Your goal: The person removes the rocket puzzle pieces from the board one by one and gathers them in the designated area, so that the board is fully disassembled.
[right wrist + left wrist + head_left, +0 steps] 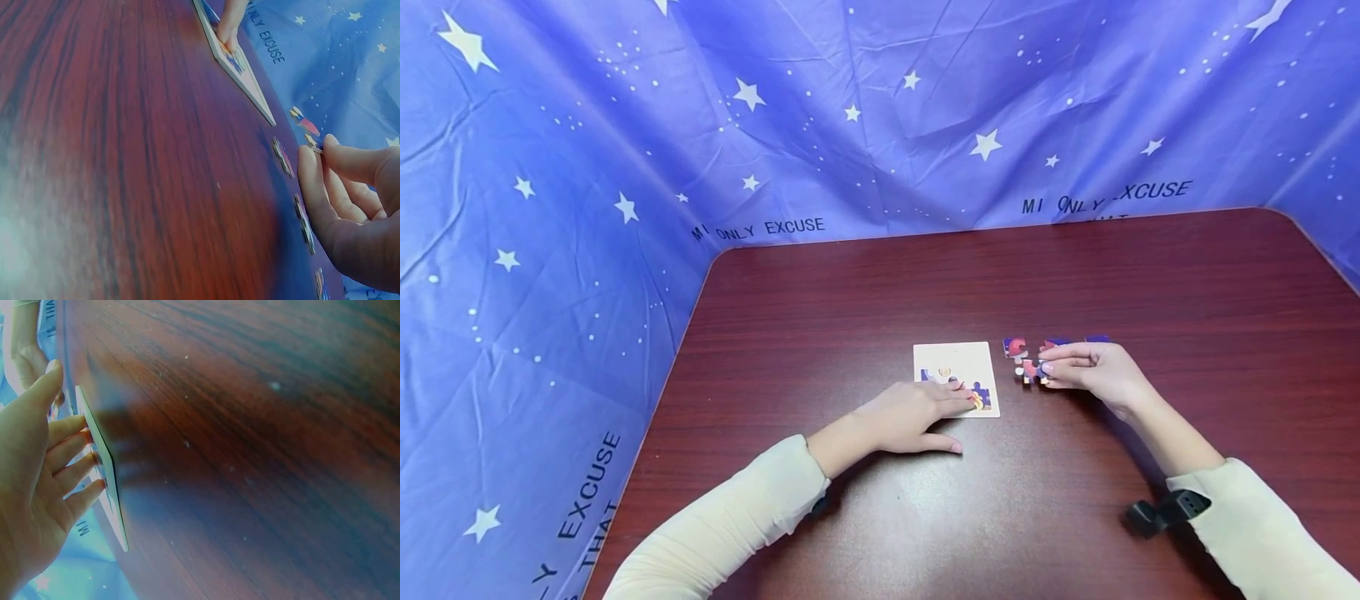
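A cream puzzle board (953, 354) lies on the table, with some jigsaw pieces (982, 395) set on its lower part. My left hand (913, 414) rests on the board with fingers stretched over those pieces, covering part of them; its thumb points out over the table. In the left wrist view the fingertips (98, 485) touch the board's face. To the right of the board, my right hand (1097, 375) pinches a colourful puzzle piece (305, 122) between thumb and fingers, raised above the table in the right wrist view.
Loose pieces lie right of the board: one with a red shape (1017, 347), others partly behind the right hand, such as a dark blue one (1097, 339). The dark red wooden table (850, 292) meets a blue star-printed cloth (880, 125) at its back and left.
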{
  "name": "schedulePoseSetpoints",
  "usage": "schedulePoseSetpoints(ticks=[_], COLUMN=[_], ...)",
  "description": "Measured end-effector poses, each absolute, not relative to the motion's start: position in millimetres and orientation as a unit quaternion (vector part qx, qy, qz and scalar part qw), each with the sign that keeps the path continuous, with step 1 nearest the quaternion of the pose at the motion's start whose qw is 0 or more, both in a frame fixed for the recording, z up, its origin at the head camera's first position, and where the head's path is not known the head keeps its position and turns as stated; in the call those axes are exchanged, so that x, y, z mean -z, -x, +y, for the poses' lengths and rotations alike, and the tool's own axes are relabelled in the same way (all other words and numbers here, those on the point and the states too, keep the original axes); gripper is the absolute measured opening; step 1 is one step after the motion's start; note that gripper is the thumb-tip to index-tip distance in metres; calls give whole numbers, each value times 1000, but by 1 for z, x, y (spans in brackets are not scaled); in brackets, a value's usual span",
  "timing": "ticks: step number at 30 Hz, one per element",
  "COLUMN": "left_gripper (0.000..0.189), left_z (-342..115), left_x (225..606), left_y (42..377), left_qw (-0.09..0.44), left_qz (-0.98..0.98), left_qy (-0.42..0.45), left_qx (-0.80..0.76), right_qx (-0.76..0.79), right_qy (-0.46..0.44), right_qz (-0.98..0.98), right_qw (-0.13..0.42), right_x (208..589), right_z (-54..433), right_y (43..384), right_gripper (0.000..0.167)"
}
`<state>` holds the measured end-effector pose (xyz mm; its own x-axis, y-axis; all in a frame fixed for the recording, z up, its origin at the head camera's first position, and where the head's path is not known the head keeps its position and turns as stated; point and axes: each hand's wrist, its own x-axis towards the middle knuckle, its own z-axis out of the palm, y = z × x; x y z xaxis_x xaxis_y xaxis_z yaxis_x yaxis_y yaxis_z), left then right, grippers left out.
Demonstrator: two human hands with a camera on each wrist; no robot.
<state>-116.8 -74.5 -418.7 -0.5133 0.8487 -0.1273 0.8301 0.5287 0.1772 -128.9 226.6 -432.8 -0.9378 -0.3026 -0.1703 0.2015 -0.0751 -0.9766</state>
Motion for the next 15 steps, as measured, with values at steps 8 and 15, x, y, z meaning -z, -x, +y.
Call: schedulePoseSetpoints(ticks=[8, 15], left_gripper=[65, 65], left_z=[-76, -76], left_x=[419, 420], left_y=[117, 117], left_qw=[99, 99], left_qz=[869, 870], left_qy=[-482, -481], left_qx=[-45, -43], right_qx=[718, 669], right_qy=[25, 14], right_qz=[675, 728], right_qw=[168, 152], right_x=[433, 433], right_z=[243, 260], right_y=[126, 123], right_gripper=[21, 20])
